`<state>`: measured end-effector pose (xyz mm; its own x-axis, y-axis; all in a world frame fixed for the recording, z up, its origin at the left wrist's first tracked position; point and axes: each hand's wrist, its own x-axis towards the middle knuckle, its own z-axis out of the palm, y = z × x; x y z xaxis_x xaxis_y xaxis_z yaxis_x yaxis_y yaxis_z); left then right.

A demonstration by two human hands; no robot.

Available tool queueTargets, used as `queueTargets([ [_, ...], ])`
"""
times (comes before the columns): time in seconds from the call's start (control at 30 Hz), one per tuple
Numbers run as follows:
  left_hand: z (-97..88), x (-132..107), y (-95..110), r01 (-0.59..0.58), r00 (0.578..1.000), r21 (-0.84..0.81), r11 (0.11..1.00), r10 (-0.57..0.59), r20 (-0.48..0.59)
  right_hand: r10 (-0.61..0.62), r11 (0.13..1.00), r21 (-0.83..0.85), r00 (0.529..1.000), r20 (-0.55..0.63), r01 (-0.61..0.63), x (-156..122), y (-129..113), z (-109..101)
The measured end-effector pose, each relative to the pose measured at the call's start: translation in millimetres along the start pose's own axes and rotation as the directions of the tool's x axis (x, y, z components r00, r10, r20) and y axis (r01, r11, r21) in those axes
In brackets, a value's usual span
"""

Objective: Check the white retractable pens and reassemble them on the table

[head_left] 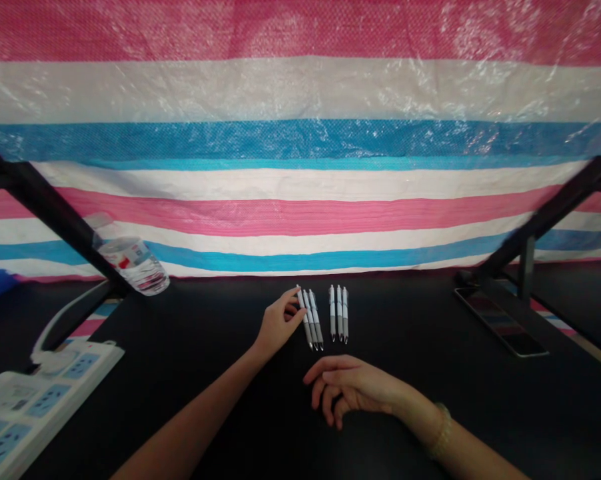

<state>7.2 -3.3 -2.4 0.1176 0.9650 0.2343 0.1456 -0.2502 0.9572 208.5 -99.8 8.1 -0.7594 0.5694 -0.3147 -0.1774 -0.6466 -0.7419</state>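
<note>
Two groups of white-and-grey pens lie on the black table (410,373). My left hand (279,325) reaches to the left group of three pens (311,319) and its fingertips pinch the upper end of the leftmost pen. The right group of three pens (339,313) lies just beside it, untouched. My right hand (353,388) rests on the table nearer to me, below the pens, fingers loosely stretched and curled down, holding nothing. A bead bracelet sits on that wrist.
A plastic water bottle (130,261) stands at the back left by a black frame leg. A white power strip (28,403) lies at the left edge. A dark phone (500,321) lies at the right near another frame leg. A striped tarp (300,147) hangs behind.
</note>
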Motion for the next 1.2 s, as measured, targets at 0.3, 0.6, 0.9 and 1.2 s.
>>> queueTargets([
  [0.3,0.1,-5,1,-0.042,0.999,0.024,0.999,0.041,0.036,-0.302,0.798,-0.584,0.937,-0.178,0.147,-7,-14,1],
  [0.6,-4.7,-7,3,-0.138,0.980,0.102,0.985,0.121,0.160,-0.591,-0.347,-0.937,0.787,0.179,-0.048,-16,-31,-15],
  [0.9,-1.6,-11,10,-0.305,0.929,0.221,0.926,0.238,0.283,-0.475,-0.606,-0.786,0.849,0.232,-0.125,-5,-26,-11],
  [1.2,-2.5,-15,19,-0.185,0.931,0.182,0.966,0.113,0.347,-0.571,-0.633,-0.774,0.688,0.449,-0.020,-16,-35,-10],
])
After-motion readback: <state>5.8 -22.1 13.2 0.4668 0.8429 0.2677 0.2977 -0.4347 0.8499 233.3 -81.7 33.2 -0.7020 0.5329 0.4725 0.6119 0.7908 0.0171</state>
